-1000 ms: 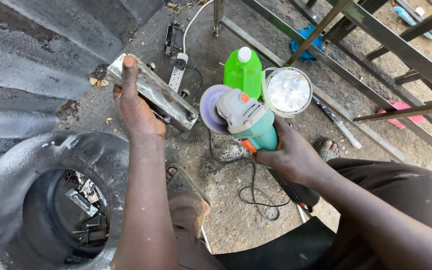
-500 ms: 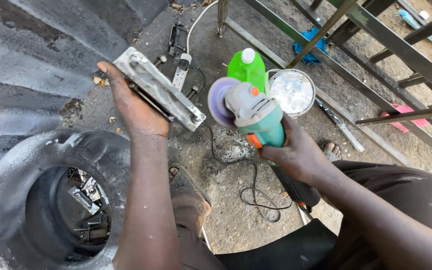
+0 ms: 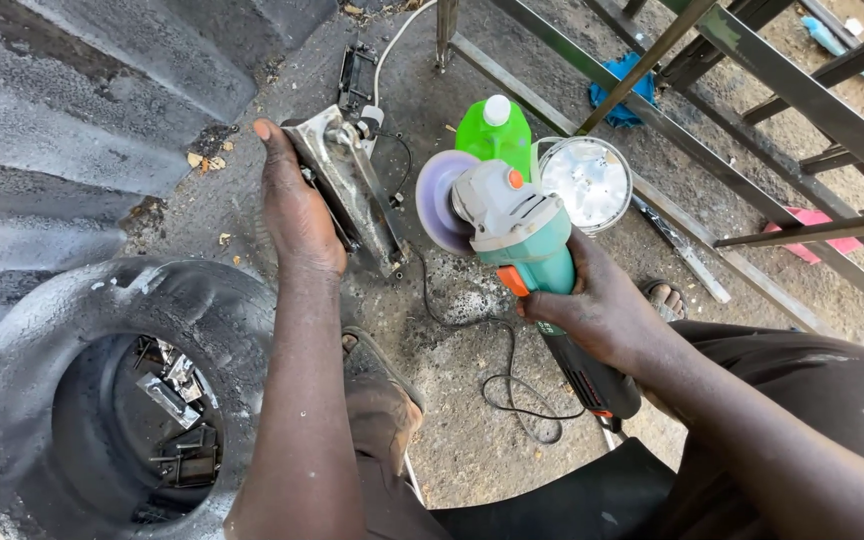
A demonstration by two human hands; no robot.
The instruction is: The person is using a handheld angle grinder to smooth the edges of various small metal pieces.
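- The left hand point(image 3: 297, 205) is closed around a flat, scuffed grey metal bracket plate point(image 3: 347, 185), fingers wrapped behind it and thumb up at its upper end; the plate is held clear of the concrete ground point(image 3: 462, 420), tilted on edge.
- The right hand point(image 3: 592, 305) is clenched fully round the body of a teal and grey angle grinder point(image 3: 512, 235); its pale purple disc point(image 3: 437, 200) faces the plate, just beside it with a narrow gap showing.
- The black power cord point(image 3: 512, 390) lies in loose loops on the ground below the grinder, near a sandalled foot point(image 3: 377, 395).
- Behind the grinder stand a green plastic bottle with a white cap point(image 3: 492, 135) and a round shiny metal lid point(image 3: 590, 180), both near the disc.
- A worn black tyre holding metal scraps point(image 3: 122, 400) lies at the lower left.
- Risk, judged: the plate is hand-held, not clamped, so disc contact could snatch it or kick the grinder toward the left fingers.
- Risk, judged: sparks could reach the plastic bottle; the looped cord could snag the foot.
- Whether the disc is turning cannot be told.
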